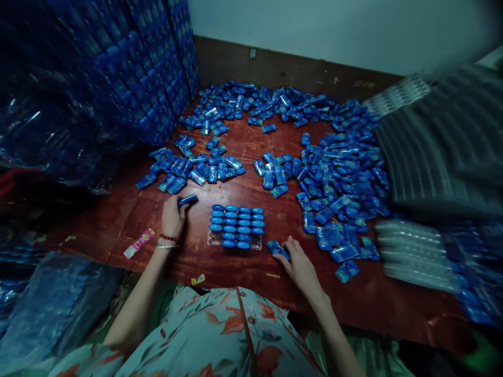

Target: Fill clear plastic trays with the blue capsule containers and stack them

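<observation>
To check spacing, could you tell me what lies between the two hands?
In the head view, a clear tray filled with blue packets lies between left hand and right hand.

Dark reddish-brown wooden tabletop [243, 144]. Loose glossy blue packets [341, 173] scattered across it. Clear plastic tray [234, 226] of blue packets near front edge; pink wrapper [139, 243] at left.

Dim bluish light, blurred warped edges

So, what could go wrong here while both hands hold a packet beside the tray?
1. The tray has only its front row partly open; a packet pushed in carelessly might knock out its neighbours.
2. The right hand holds its packet near the table edge, so it could slip off.
3. The left hand with its packet sits close to the loose pile, which it might scatter.
</observation>
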{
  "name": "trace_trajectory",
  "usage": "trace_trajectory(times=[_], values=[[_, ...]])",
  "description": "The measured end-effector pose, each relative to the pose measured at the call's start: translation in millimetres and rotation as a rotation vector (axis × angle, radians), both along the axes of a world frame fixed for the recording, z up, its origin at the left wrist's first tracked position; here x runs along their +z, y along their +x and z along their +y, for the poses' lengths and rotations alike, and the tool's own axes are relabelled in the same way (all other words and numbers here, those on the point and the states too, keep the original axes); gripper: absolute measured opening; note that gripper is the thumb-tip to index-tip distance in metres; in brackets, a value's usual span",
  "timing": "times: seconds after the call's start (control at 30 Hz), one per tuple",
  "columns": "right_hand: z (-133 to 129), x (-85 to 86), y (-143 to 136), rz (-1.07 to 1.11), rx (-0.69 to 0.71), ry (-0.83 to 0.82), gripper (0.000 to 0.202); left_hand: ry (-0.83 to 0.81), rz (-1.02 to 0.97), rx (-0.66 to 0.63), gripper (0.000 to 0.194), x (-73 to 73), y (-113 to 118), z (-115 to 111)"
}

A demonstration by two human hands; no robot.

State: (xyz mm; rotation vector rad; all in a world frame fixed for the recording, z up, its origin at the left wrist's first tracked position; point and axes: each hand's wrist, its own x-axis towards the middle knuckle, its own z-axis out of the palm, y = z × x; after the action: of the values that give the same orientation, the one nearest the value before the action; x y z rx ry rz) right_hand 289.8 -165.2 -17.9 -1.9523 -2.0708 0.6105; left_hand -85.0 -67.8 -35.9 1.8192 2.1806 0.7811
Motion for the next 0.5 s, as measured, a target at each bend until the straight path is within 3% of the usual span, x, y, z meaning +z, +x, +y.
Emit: trace_trajectory(times=[0.13, 0.27, 0.4, 0.5], values=[[-12.0, 7.0, -0.1, 0.125, -0.068, 0.020, 0.035, 0.147, -0.157, -0.058, 0.022, 15.7, -7.9, -66.0], [-9.5, 25.8, -7.3, 0.276, -0.010, 0.005, 0.030, 0.155, -0.204, -0.088, 0.024, 34.2, 15.7, -114.3], [6.1, 30.5, -26.1, 0.265, 0.134, 0.145, 0.021, 0.209, -0.232, -0.182, 0.026, 28.5, 46.4, -116.4], [15.6, 23.7, -35.2, 0.218, 0.208, 0.233, 0.022, 0.277, -0.122, -0.358, 0.025, 17.8, 53.6, -104.3]])
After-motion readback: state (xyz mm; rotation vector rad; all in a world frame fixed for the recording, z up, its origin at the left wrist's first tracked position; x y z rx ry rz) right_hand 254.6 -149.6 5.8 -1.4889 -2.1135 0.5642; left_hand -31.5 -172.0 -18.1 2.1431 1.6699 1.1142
